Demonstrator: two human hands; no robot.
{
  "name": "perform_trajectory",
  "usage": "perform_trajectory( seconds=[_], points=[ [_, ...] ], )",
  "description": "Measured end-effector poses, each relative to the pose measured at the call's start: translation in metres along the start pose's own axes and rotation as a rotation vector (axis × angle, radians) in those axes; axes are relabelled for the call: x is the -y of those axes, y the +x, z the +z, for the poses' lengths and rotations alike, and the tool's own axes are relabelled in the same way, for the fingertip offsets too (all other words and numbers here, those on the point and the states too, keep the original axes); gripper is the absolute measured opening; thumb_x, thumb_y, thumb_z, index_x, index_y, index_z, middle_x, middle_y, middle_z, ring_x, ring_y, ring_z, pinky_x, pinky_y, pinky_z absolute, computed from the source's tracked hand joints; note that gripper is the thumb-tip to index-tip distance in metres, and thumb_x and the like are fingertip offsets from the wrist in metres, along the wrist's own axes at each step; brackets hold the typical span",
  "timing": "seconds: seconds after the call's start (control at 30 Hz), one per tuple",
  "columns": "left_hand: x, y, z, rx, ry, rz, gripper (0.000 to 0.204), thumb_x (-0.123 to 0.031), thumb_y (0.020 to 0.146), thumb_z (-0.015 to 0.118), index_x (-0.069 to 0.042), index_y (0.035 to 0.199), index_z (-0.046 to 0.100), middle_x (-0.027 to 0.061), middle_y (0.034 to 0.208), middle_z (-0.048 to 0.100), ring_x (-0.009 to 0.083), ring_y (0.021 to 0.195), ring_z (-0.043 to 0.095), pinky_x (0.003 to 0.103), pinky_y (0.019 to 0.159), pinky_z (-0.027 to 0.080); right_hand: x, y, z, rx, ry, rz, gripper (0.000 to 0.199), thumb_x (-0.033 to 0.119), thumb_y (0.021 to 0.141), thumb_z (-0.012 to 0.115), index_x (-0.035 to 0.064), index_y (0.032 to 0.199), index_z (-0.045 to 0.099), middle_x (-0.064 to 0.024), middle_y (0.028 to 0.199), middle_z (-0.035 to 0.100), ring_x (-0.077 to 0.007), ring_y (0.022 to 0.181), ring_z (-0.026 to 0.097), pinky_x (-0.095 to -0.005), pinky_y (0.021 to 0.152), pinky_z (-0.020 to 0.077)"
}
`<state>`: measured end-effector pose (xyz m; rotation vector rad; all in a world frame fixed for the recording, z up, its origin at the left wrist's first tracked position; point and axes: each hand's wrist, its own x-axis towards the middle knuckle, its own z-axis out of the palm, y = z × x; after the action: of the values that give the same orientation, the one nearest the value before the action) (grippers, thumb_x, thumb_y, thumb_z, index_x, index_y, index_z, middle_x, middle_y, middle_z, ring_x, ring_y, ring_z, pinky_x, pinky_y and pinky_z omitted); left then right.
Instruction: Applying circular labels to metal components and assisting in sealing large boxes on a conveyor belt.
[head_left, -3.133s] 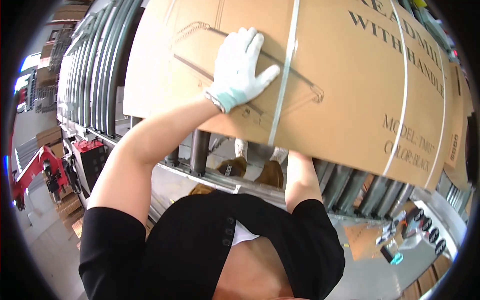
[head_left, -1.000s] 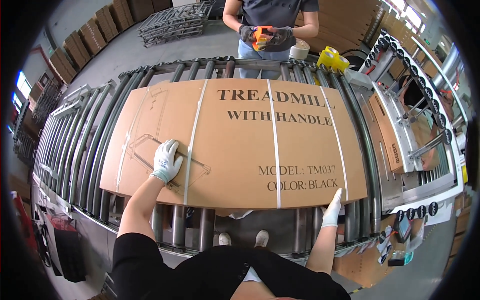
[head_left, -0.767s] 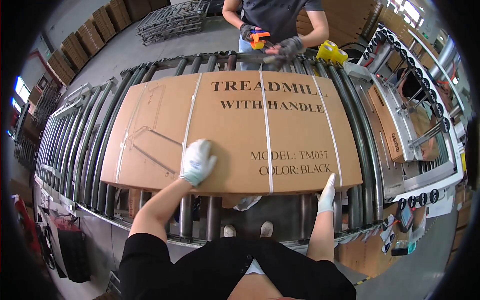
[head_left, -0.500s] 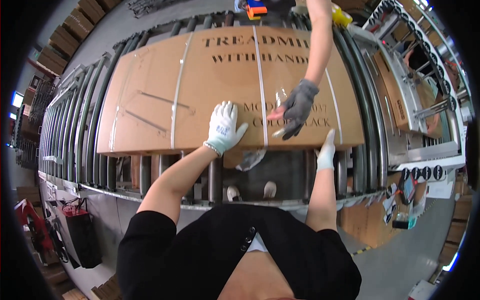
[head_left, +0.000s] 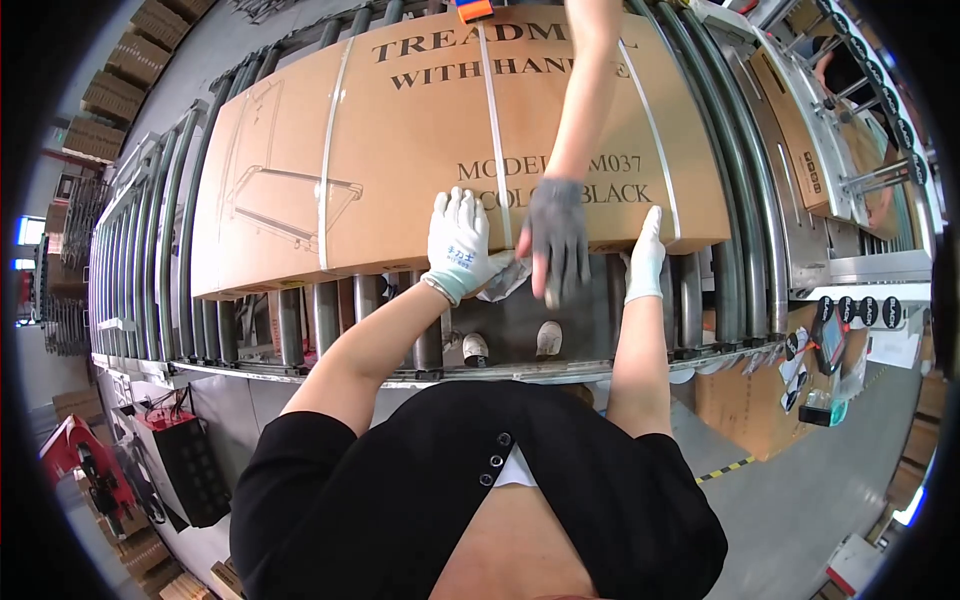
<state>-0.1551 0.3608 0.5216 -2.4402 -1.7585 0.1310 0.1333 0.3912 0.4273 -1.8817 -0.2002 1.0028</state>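
Note:
A large brown cardboard box [head_left: 400, 140] with white straps and black print lies on the rollers in front of me. My left hand [head_left: 458, 243], in a white glove, lies open on its top near the front edge, thumb apart. My right hand [head_left: 646, 258], also white-gloved, is at the same edge farther right, fingers stretched against the box; I see it nearly edge-on. Between them a co-worker's grey-gloved hand [head_left: 560, 235] reaches over the front edge, fingers pointing toward me. Clear plastic film [head_left: 508, 280] hangs below the edge beside my left hand.
Metal conveyor rollers [head_left: 160, 250] run on both sides of the box. An orange and blue tool [head_left: 474, 10] is at its far edge. On the right stands a machine frame [head_left: 850, 180] with another carton [head_left: 790, 130]. A black and red unit [head_left: 178, 455] stands at lower left.
The box has turned slightly, its right side shifting away from me. My hands have stayed on it. The co-worker's hand has come from the box top to its front edge.

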Motion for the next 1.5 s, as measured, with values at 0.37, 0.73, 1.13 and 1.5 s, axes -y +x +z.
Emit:
perform_trajectory(
  seconds=[0.37,0.73,1.13,1.5],
  points=[
    [0.01,0.004,0.018,-0.16,-0.164,0.054,0.093,-0.063,0.068,0.063,0.015,0.118,0.053,0.0321,0.125,0.051,0.0438,0.126,0.041,0.057,0.11,0.02,-0.073,-0.014,-0.004,0.178,0.116,-0.306,0.049,0.047,0.093,0.053,-0.0002,0.103,0.053,-0.0075,0.093,0.059,-0.0176,0.081,0.056,-0.0331,0.064,0.0478],
    [0.016,0.005,0.03,-0.394,-0.264,0.116,0.086,-0.045,0.044,0.081,0.012,0.104,0.056,0.0277,0.111,0.055,0.0448,0.111,0.05,0.062,0.1,0.033,-0.215,-0.038,0.129,0.771,-0.442,-0.033,0.038,0.039,0.089,0.057,0.0061,0.109,0.058,-0.0097,0.103,0.064,-0.0279,0.09,0.063,-0.0446,0.079,0.0522],
    [0.011,0.011,0.037,-0.388,-0.264,0.2,0.076,-0.048,0.06,0.077,0.011,0.102,0.053,0.0267,0.1,0.055,0.0448,0.097,0.054,0.059,0.086,0.043,-0.25,-0.049,0.173,1.07,0.399,0.611,0.037,0.036,0.085,0.055,0.0102,0.111,0.058,-0.0079,0.103,0.065,-0.027,0.092,0.063,-0.0448,0.076,0.0507],
    [0.02,0.007,0.044,-0.467,-0.26,0.198,0.088,-0.038,0.051,0.083,0.007,0.117,0.047,0.0257,0.116,0.05,0.0444,0.109,0.049,0.058,0.098,0.037,-0.288,-0.067,0.127,0.802,0.851,1.028,0.036,0.031,0.079,0.054,0.0135,0.11,0.059,-0.005,0.101,0.066,-0.0252,0.089,0.063,-0.0425,0.072,0.049]
  ],
)
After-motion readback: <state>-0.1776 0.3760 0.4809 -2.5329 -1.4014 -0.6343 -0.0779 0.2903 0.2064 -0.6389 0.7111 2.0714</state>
